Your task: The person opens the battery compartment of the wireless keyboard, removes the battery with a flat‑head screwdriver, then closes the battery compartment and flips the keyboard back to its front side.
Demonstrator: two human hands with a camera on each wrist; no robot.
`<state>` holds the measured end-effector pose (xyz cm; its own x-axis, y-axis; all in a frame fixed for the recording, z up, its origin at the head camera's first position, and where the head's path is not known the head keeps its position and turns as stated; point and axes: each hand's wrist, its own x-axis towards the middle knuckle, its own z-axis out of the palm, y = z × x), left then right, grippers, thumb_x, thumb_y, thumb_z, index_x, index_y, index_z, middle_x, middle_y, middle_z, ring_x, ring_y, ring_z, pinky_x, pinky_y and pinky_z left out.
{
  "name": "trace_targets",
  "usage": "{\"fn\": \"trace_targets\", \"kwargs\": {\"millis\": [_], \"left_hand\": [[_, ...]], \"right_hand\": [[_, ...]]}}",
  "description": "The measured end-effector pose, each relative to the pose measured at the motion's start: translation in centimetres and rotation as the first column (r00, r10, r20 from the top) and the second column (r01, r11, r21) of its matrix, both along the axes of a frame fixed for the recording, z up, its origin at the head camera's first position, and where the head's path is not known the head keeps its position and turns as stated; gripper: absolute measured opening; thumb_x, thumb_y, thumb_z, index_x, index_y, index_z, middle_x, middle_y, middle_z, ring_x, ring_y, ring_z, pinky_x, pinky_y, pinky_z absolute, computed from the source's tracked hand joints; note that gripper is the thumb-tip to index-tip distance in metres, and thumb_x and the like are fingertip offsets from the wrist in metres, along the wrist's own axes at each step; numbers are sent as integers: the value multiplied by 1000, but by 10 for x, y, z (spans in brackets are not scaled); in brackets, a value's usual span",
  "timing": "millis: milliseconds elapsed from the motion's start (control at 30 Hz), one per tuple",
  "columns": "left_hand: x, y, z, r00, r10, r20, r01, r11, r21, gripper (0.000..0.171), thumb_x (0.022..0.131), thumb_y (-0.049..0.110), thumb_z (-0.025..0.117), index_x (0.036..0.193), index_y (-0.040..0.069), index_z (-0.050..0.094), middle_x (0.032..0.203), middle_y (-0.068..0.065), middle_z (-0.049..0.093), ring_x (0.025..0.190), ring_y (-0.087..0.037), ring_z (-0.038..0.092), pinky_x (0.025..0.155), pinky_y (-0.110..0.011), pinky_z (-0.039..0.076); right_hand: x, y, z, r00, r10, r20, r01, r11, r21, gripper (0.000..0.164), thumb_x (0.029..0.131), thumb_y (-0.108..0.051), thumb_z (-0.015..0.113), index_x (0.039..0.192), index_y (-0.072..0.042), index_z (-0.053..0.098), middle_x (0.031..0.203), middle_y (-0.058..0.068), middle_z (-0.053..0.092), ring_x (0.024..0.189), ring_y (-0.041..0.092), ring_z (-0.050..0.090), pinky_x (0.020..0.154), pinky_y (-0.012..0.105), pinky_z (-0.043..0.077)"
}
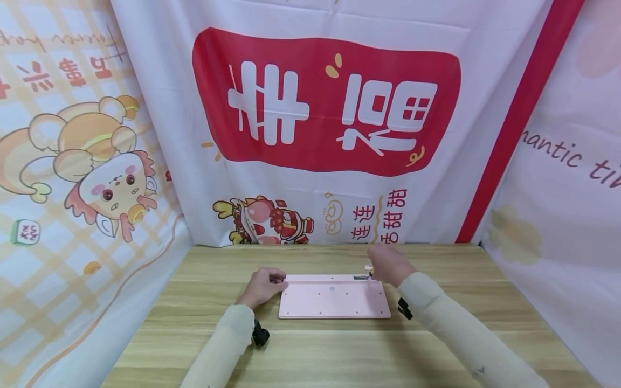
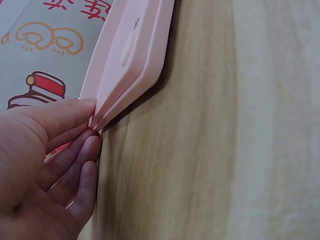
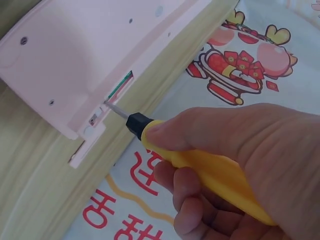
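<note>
A pink keyboard (image 1: 335,299) lies underside up on the table, with several small screws across its back. My left hand (image 1: 262,285) pinches its far left corner between thumb and fingers. At the far right corner, my right hand (image 1: 390,264) grips a screwdriver (image 3: 210,175) with a yellow handle and black collar. Its thin metal tip points into the keyboard's narrow opening (image 3: 120,86), where a green strip shows inside. A small pink strip (image 3: 82,150) juts out past the keyboard's edge beside the opening. In the head view the right hand hides most of the screwdriver.
The wood-grain table (image 1: 335,355) extends around the keyboard. Behind it hangs a white cloth (image 1: 160,108) with a red printed panel, and printed cloths also line the left and right sides. Dark devices are strapped at both wrists.
</note>
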<state>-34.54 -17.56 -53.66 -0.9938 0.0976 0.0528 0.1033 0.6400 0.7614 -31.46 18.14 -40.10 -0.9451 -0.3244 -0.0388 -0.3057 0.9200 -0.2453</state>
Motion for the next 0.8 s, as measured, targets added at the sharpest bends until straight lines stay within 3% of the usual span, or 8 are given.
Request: {"fn": "trace_targets", "kwargs": {"millis": [167, 333, 433, 567, 700, 800], "left_hand": [[2, 1, 4, 1000, -10, -6, 10, 1000, 6, 24, 94, 16, 81, 117, 10, 79, 106, -2, 78, 96, -15, 69, 90, -39, 60], [3, 1, 5, 1000, -21, -11, 21, 1000, 7, 23, 94, 16, 80, 117, 9, 79, 107, -4, 78, 96, -16, 69, 91, -40, 60], [3, 0, 3, 1000, -17, -15, 17, 1000, 2, 23, 94, 16, 81, 116, 10, 80, 105, -3, 78, 95, -15, 69, 90, -40, 60], [2, -1, 1, 1000, -12, -18, 12, 1000, 2, 23, 93, 16, 82, 115, 10, 80, 104, -2, 78, 94, -15, 69, 89, -39, 60], [0, -1, -1, 1000, -15, -24, 15, 1000, -2, 23, 92, 17, 83, 114, 11, 81, 103, -1, 78, 93, -13, 68, 88, -38, 60], [0, -2, -2, 999, -22, -39, 21, 1000, -12, 22, 92, 17, 83, 113, 10, 81, 102, 0, 78, 92, -13, 68, 86, -38, 60]], "right_hand": [[-6, -1, 1, 1000, 5, 23, -6, 1000, 6, 28, 76, 10, 82, 88, -6, 63, 77, 4, 63, 68, 18, 60, 64, 29, 57], [-18, 15, -1, 998, 23, 64, -20, 999, -46, 37, 81, 4, 81, 68, -11, 51, 60, -3, 45, 54, 12, 39, 50, 24, 39], [-23, 29, -4, 996, 42, 80, -33, 993, -113, 33, 82, 2, 80, 64, -11, 55, 60, -3, 50, 54, 11, 41, 51, 24, 39], [-30, 52, -8, 992, 74, 103, -56, 983, -173, 19, 84, -6, 82, 71, -10, 68, 66, -1, 63, 59, 11, 50, 57, 26, 43], [-35, 74, -17, 981, 105, 164, -59, 963, -262, 26, 90, -12, 81, 67, -6, 68, 60, -3, 58, 54, 9, 43, 54, 25, 37], [-36, 86, -26, 970, 90, 227, -10, 944, -331, 28, 93, -16, 79, 70, -4, 68, 62, -4, 57, 56, 8, 45, 54, 23, 36]]}}
